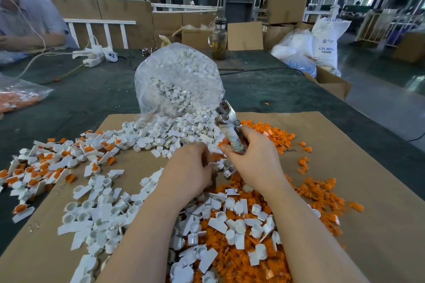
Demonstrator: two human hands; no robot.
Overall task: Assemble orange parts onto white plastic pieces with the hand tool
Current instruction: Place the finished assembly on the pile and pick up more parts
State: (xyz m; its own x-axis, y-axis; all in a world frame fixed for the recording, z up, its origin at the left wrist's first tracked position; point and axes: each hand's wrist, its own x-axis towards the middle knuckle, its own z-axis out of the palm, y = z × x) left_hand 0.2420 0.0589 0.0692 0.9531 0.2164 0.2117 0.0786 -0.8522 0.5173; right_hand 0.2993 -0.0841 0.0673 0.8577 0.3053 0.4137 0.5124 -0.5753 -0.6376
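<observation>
While the right hand (250, 158) grips the hand tool (230, 128), the left hand (190, 167) seemingly pinches something over cardboard (368, 167).

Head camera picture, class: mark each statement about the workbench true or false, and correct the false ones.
1. The right hand grips the hand tool. True.
2. The clear bag holds orange parts. False: it holds white pieces.
3. Finished pieces with orange inserts lie at the left. True.
4. The loose parts lie on a metal tray. False: they lie on cardboard.
</observation>
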